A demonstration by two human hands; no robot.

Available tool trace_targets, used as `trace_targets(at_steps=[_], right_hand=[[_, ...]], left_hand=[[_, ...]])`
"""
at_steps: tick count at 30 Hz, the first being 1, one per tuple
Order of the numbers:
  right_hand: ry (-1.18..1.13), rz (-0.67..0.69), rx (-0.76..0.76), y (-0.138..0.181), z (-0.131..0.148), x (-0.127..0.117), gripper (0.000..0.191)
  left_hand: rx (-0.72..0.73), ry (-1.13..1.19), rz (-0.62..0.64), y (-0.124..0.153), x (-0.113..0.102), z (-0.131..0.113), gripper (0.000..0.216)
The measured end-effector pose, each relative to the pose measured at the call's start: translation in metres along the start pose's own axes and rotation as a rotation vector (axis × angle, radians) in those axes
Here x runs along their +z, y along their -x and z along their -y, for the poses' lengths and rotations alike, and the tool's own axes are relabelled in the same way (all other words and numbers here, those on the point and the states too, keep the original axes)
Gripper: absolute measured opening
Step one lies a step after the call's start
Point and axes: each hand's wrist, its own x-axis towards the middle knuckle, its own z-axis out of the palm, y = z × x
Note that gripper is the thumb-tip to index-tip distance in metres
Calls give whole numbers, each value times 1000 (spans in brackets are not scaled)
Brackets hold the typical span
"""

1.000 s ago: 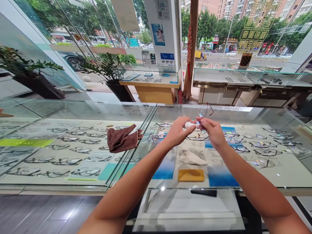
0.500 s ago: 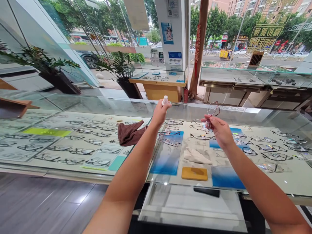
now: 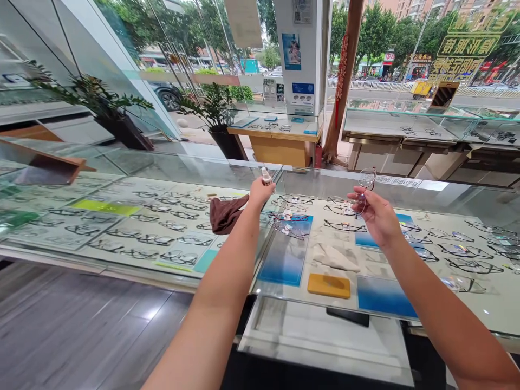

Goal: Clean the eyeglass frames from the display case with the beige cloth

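Left hand [image 3: 262, 193] curls closed around a white bottle [image 3: 266, 176] toward the counter's [image 3: 292, 298] far edge; right hand [image 3: 377, 214] pinches glasses [image 3: 368, 177] by fingertips, farther right along that edge.

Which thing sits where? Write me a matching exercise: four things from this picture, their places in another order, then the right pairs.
Things:
1. Bottle
2. Brown cloth
3. Cream cloth
4. Held glasses

Places:
A. In the right hand
B. Just beyond the yellow slab
C. In the left hand
D. Just left of the left forearm in the picture

Right pairs: 1-C, 2-D, 3-B, 4-A
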Motion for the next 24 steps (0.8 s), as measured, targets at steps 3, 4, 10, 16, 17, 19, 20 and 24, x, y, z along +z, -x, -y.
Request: trace_targets(at_steps=[3,4,10,16,17,19,20,24], right_hand=[[-18,0,6,1,1,1,36],[-26,1,8,1,1,1,36],[-17,5,6,0,1,1,36],[-111,-5,-33,-7,6,-5,32],[-120,-14,-39,-8,8,-6,32],[-129,-40,-46,-10,10,-9,34],[-135,-55,-46,-11,12,-10,34],[-172,-85,-46,-14,13,-13,34]], left_hand=[[3,-57,8,-1,0,1,20],[1,-75,9,-1,1,1,20],[-17,-158,-141,13,0,-15,57],[523,-205,-437,57,9,-74,40],[609,-182,-365,68,13,-83,25],[750,-118,-49,90,21,-98,7],[796,-88,160,103,25,-103,8],[860,-114,951,149,37,-115,8]])
